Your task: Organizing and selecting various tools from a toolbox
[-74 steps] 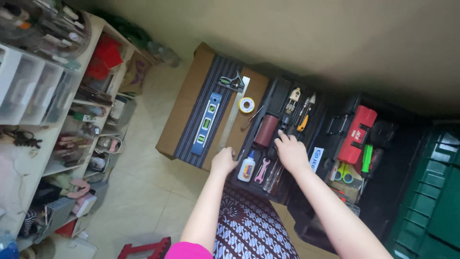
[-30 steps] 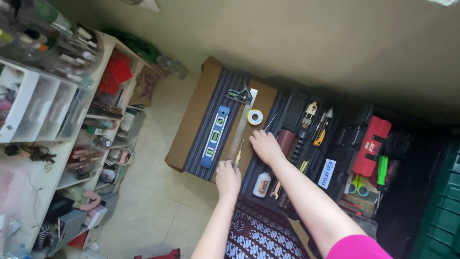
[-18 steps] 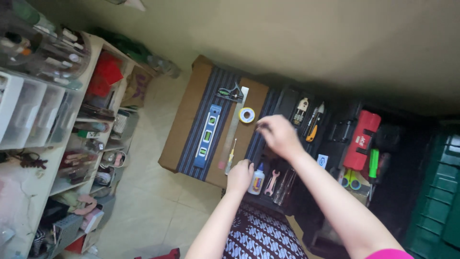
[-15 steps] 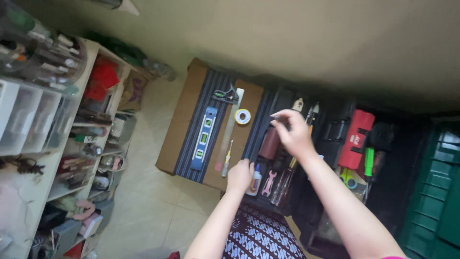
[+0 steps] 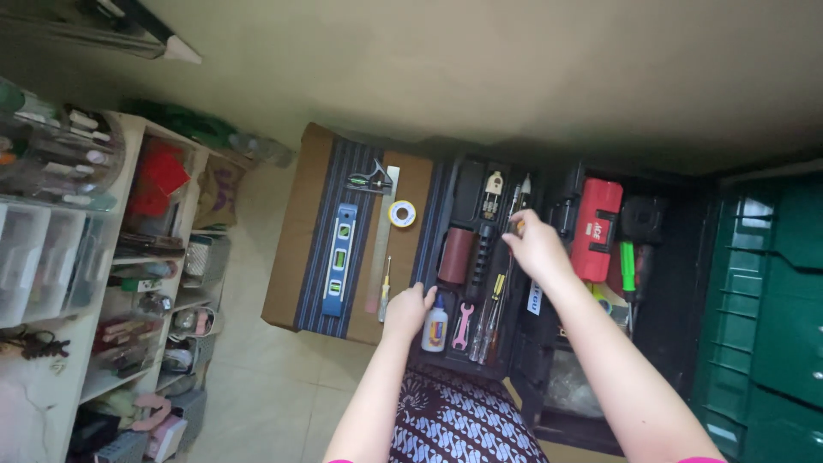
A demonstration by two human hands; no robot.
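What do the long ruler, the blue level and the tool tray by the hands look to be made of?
Ruler: probably bare metal, going by its pale grey sheen and thin flat strip shape. Blue level: glossy blue body, plastic or painted metal, with green vials. Tool tray: black moulded plastic, judging by its matte look and shaped compartments.

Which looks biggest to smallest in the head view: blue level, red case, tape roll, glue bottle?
1. blue level, the longest.
2. red case, shorter but bulkier; close to the level overall.
3. glue bottle.
4. tape roll, smallest.
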